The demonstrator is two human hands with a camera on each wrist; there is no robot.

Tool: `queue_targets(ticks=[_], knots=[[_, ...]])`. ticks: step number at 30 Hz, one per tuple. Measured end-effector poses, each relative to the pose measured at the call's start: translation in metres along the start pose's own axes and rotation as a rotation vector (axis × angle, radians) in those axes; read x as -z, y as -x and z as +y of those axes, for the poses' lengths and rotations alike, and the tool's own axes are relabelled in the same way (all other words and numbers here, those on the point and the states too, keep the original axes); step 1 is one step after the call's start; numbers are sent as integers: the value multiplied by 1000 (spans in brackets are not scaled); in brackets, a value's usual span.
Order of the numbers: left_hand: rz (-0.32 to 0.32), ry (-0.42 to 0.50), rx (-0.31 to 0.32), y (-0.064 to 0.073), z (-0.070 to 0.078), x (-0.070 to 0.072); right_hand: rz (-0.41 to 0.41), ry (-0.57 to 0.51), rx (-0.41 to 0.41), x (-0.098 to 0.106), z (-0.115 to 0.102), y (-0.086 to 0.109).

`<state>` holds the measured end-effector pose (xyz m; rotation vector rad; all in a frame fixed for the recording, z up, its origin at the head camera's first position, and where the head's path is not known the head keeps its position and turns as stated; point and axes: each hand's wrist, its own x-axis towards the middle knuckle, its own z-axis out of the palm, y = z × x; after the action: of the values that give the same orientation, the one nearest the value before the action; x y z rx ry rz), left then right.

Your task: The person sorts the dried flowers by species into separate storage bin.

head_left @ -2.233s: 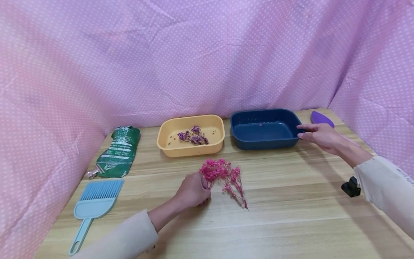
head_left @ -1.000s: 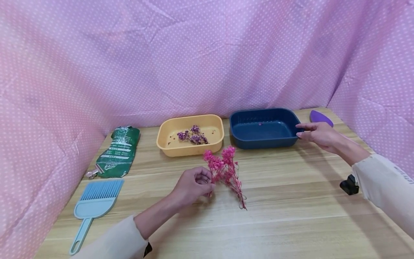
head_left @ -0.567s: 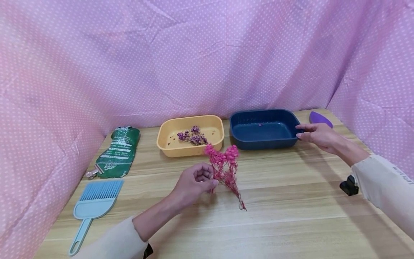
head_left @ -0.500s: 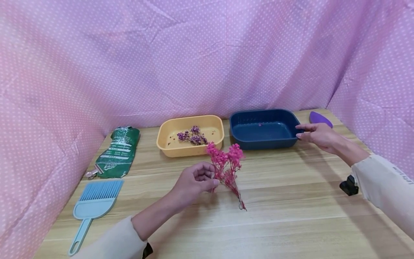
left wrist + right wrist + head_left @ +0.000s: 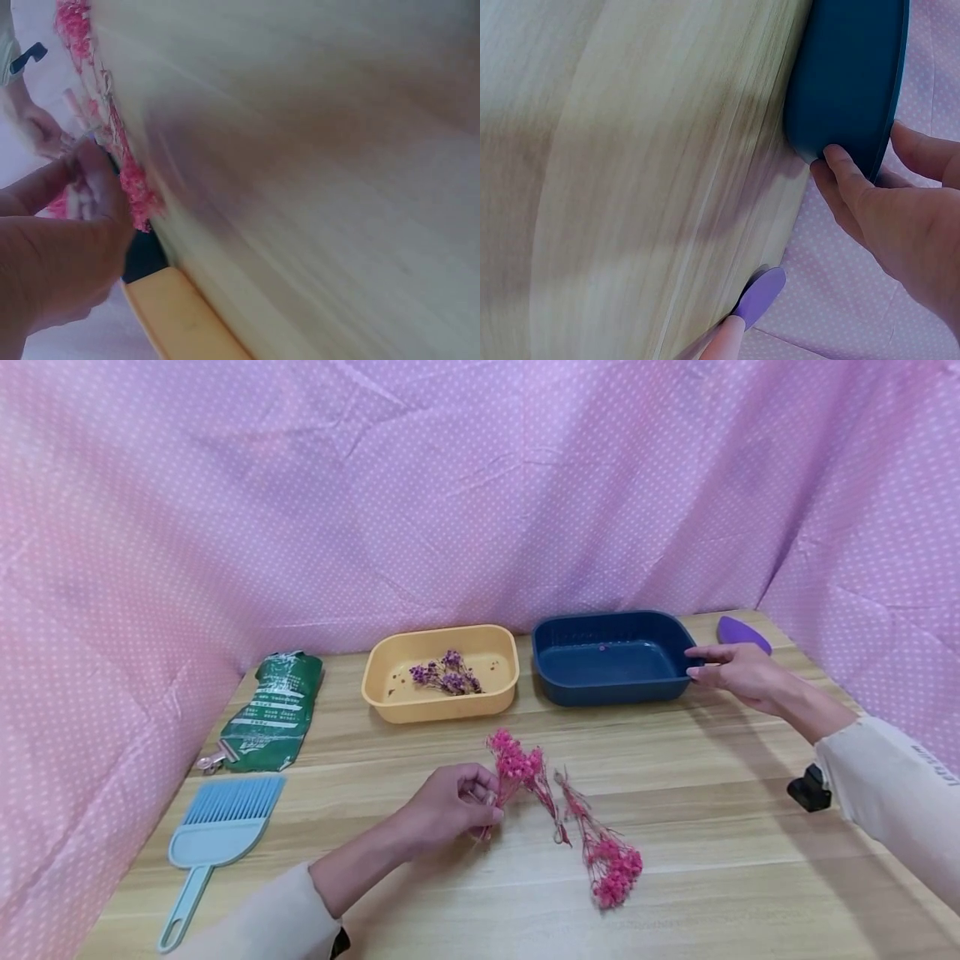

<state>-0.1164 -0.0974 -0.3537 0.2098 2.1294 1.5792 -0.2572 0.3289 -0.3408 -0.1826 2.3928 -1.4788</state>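
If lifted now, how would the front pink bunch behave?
The front pink bunch probably feels light: thin stems, tiny blooms. It may shed if squeezed, those sprigs looking delicate. Its spread head probably resists rolling.

The broadest way across the surface [image 5: 712, 835] runs between the loose pink sprig [image 5: 613, 870] and the right sleeve [image 5: 892, 793]. The right hand [image 5: 746, 677] bars the outer end of the blue tray [image 5: 611, 693], a purple object [image 5: 742, 635] just behind it; from above, that tray can be reached freely. Between it and the yellow tray [image 5: 442, 710] lies only a thin slot, and polka-dot cloth [image 5: 450, 493] blocks the rear. A lane passes between the brush [image 5: 225, 831] and the left hand [image 5: 453, 806].
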Motion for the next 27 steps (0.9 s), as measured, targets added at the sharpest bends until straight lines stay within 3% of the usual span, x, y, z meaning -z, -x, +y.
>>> queue_targets(ticks=[4, 9, 17, 20, 27], knots=[[-17, 101, -15, -2, 7, 0, -9, -3, -4, 0, 0, 0], [-17, 151, -1, -9, 16, -3, -10, -3, -5, 0, -1, 0], [30, 192, -28, -35, 42, -11, -4, -17, -4, 1, 0, 1], [54, 176, -25, -44, 49, -10, -4, -16, -5, 1, 0, 1], [107, 237, 4, -72, 62, -5, 5, 12, -8, 0, 0, 1]])
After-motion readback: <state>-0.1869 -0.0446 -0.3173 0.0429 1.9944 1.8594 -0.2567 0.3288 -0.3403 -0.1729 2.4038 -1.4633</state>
